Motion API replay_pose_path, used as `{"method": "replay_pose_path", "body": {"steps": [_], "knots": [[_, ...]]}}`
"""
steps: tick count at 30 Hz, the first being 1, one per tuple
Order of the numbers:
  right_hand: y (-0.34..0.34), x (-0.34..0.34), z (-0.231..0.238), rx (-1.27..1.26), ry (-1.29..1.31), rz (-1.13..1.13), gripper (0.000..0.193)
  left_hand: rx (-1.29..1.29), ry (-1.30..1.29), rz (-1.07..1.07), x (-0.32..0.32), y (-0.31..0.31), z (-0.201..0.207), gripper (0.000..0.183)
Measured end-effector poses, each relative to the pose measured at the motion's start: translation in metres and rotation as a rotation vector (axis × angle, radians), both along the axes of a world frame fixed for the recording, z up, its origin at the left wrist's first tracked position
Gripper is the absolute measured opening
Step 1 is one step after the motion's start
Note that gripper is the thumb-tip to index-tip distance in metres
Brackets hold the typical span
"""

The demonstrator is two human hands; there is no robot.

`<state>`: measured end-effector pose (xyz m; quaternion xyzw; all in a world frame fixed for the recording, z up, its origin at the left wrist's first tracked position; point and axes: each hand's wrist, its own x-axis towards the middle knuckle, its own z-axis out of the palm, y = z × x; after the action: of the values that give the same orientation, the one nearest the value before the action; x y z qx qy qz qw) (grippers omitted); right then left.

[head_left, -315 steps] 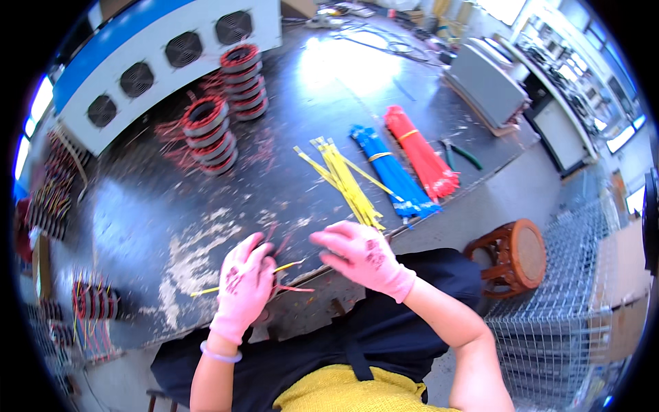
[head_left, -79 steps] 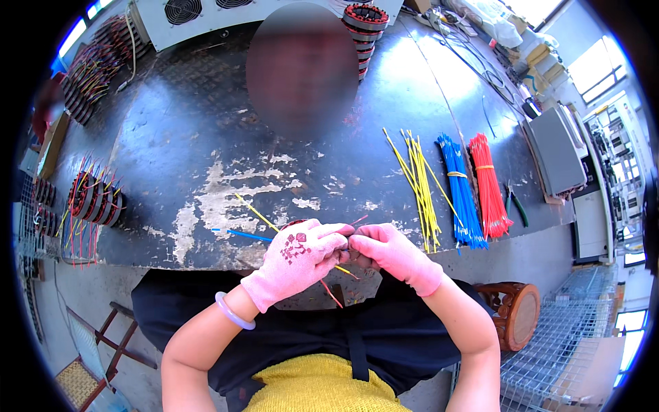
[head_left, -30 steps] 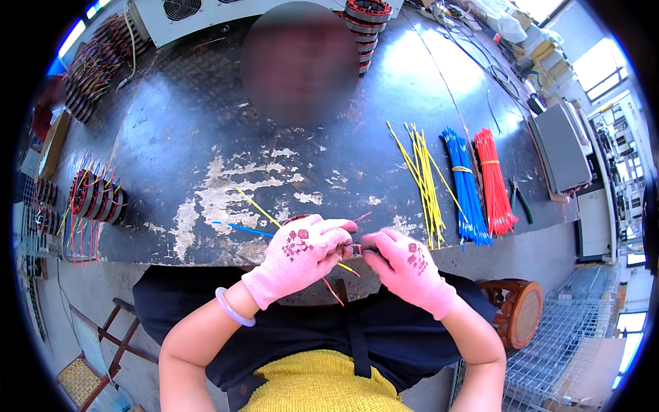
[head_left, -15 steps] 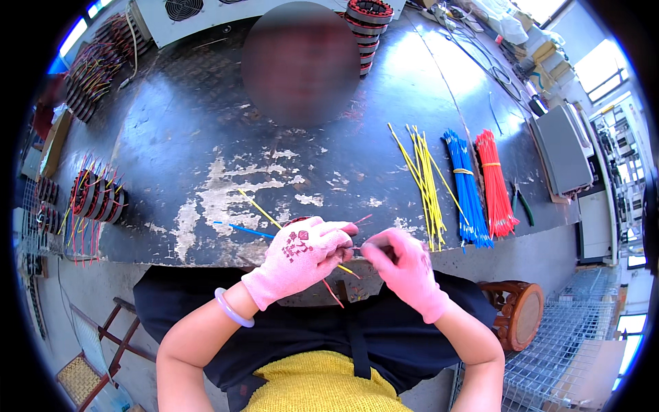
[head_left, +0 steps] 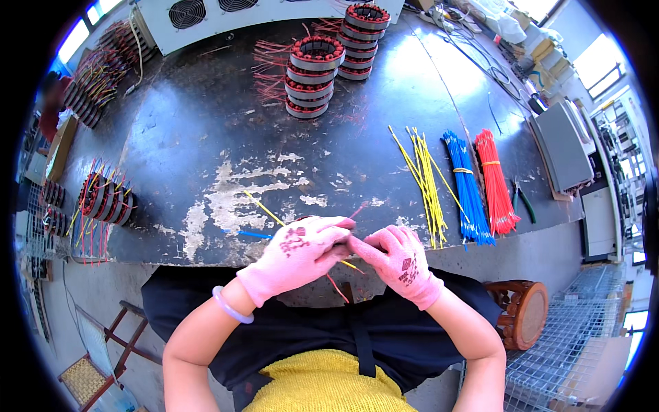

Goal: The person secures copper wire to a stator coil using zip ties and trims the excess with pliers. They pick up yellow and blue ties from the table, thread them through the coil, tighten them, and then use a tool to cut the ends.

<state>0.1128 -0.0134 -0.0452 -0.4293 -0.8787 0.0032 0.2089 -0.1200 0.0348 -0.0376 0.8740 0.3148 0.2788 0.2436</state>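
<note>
My left hand point(head_left: 298, 248), in a pink glove, is closed round a wired stator that it almost fully covers; only a dark reddish edge shows above the knuckles. From under this hand stick out a yellow wire point(head_left: 264, 207), a blue wire point(head_left: 252, 234) and a red wire point(head_left: 338, 288). My right hand point(head_left: 400, 263), gloved alike, is closed in a pinch, its fingertips meeting those of the left at a thin wire. The pinched spot itself is hidden by the fingers. Both hands are over the near table edge, above my lap.
To the right lie yellow wires point(head_left: 429, 196), a blue wire bundle point(head_left: 467, 196), a red wire bundle point(head_left: 495, 185) and pliers point(head_left: 526, 202). Stacked stators point(head_left: 309, 93) stand at the back, more wired stators point(head_left: 106, 199) at left. A wooden stool point(head_left: 525, 316) is beside my right leg.
My right hand has moved in against the left fingertips and turned, so the back of its glove shows. The left hand keeps its hold with little movement.
</note>
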Motion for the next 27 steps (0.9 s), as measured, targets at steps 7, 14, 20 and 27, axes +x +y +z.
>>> {"method": "replay_pose_path", "body": {"steps": [7, 14, 20, 27], "knots": [[0.012, 0.004, 0.000, 0.044, -0.040, 0.039, 0.040, 0.232, 0.065, 0.092, -0.010, -0.003, 0.024, 0.029], [0.001, 0.013, 0.008, 0.044, 0.147, -0.011, 0.042, 0.168, 0.057, 0.141, 0.010, -0.001, -0.008, 0.031], [-0.039, 0.158, 0.012, 0.278, 0.272, -0.879, 0.013, 0.118, 0.088, 0.138, 0.014, -0.008, 0.001, 0.032], [-0.049, 0.233, 0.007, 0.285, 0.312, -1.209, 0.033, 0.096, 0.107, 0.131, 0.017, -0.008, 0.002, 0.029]]}}
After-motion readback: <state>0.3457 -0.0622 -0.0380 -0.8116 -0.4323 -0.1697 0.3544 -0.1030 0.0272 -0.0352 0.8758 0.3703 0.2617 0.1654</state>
